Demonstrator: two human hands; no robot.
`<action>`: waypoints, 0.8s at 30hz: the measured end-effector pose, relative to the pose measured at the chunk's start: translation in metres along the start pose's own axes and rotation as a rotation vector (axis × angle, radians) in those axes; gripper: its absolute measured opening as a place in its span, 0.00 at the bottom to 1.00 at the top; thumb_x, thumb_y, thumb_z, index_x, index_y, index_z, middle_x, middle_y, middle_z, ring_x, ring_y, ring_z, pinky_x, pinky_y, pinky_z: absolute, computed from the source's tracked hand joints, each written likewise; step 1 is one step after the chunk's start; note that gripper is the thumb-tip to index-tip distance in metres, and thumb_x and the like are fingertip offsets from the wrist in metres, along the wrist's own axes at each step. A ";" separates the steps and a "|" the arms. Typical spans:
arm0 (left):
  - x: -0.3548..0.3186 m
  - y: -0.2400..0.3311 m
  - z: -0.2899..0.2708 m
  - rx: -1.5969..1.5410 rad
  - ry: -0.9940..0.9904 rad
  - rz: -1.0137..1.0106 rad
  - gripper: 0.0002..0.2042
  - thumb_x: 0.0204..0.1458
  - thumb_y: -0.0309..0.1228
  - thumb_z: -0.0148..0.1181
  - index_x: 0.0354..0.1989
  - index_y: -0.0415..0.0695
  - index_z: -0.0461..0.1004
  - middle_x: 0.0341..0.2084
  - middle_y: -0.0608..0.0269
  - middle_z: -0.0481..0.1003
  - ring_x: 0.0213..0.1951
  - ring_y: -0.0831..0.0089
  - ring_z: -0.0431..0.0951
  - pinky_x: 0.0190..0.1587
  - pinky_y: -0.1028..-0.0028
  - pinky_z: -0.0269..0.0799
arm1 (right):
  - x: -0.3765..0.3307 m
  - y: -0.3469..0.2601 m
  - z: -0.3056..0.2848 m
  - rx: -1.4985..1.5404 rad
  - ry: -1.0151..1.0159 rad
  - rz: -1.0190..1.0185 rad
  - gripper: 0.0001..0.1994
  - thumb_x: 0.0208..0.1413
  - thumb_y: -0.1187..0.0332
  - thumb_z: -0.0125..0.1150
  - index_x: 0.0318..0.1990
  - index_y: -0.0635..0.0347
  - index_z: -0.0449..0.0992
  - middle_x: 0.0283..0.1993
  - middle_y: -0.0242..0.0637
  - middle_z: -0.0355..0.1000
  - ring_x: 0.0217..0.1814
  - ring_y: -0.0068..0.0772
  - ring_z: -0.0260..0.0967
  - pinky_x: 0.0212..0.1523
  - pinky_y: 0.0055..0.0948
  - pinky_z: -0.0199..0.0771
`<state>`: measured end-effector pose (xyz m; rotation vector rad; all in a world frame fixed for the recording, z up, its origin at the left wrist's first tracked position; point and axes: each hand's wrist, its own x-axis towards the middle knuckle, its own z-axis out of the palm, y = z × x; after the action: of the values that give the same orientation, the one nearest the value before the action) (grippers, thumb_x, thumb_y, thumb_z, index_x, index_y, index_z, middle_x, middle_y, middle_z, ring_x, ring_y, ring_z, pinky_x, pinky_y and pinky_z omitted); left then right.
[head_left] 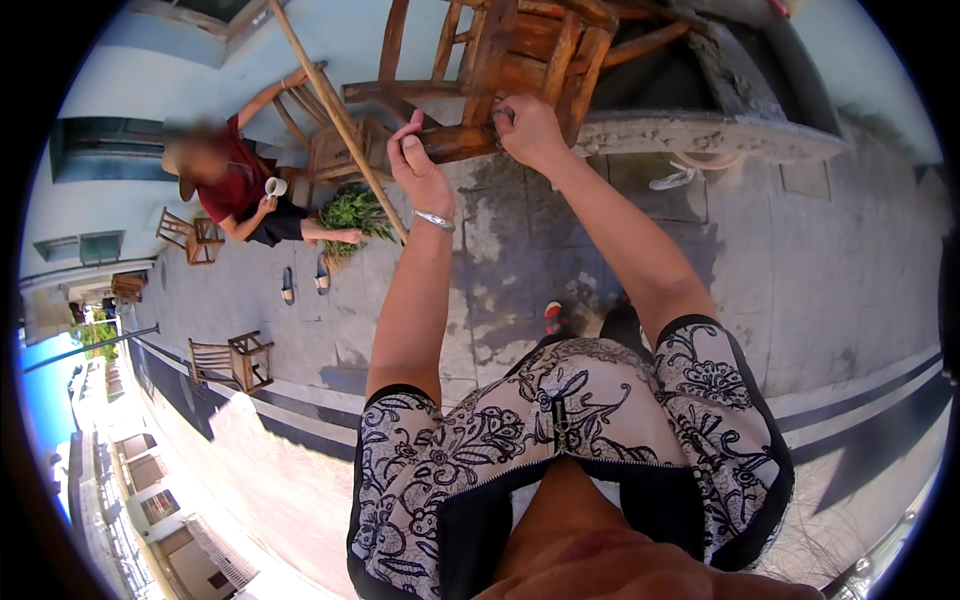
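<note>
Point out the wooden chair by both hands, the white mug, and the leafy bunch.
Wooden chair point(490, 62): head view, on a broad slat.
White mug point(276, 187): head view, on its side.
Leafy bunch point(352, 211): head view, on its leaves.

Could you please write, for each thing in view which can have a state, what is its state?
Brown wooden furniture, glossy, stance unclear
Left hand, against it, grip hard to judge
Right hand, curled against it, contents unclear
Bracelet, worn
Pole, slanting
White mug, held by the seated person
Greenery, heaped on the pavement
Two sandals, unworn, apart
Slatted chair at lower left, upright, unoccupied
</note>
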<state>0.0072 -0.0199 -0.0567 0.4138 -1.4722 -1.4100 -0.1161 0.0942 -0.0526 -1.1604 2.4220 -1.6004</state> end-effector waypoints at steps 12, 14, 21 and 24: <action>0.002 0.010 0.006 0.177 -0.019 0.067 0.14 0.62 0.38 0.38 0.42 0.41 0.67 0.55 0.49 0.69 0.56 0.64 0.67 0.57 0.65 0.65 | -0.033 0.017 0.000 0.075 0.147 -0.097 0.09 0.51 0.73 0.58 0.40 0.58 0.71 0.44 0.45 0.67 0.44 0.51 0.68 0.44 0.42 0.71; 0.001 0.003 0.004 0.070 -0.007 -0.002 0.14 0.61 0.39 0.38 0.42 0.43 0.67 0.55 0.50 0.69 0.56 0.65 0.67 0.55 0.65 0.67 | -0.044 0.046 -0.007 -0.036 0.218 -0.197 0.10 0.50 0.73 0.59 0.40 0.58 0.70 0.44 0.44 0.66 0.45 0.51 0.67 0.43 0.42 0.71; -0.001 0.005 -0.001 0.082 -0.020 -0.030 0.15 0.61 0.42 0.39 0.42 0.45 0.67 0.55 0.53 0.70 0.54 0.66 0.67 0.52 0.66 0.69 | -0.039 0.126 -0.049 -0.116 0.307 -0.140 0.11 0.49 0.74 0.58 0.41 0.56 0.72 0.45 0.40 0.68 0.47 0.49 0.66 0.46 0.40 0.70; 0.002 0.008 -0.002 0.110 -0.013 -0.001 0.15 0.61 0.42 0.39 0.41 0.44 0.67 0.55 0.53 0.70 0.53 0.66 0.68 0.53 0.67 0.68 | -0.009 0.109 -0.059 -0.246 0.258 -0.280 0.11 0.48 0.74 0.58 0.41 0.55 0.73 0.46 0.36 0.70 0.48 0.46 0.65 0.46 0.39 0.71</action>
<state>0.0110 -0.0201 -0.0494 0.4746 -1.5653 -1.3390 -0.1941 0.1682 -0.1145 -1.4728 2.7910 -1.6493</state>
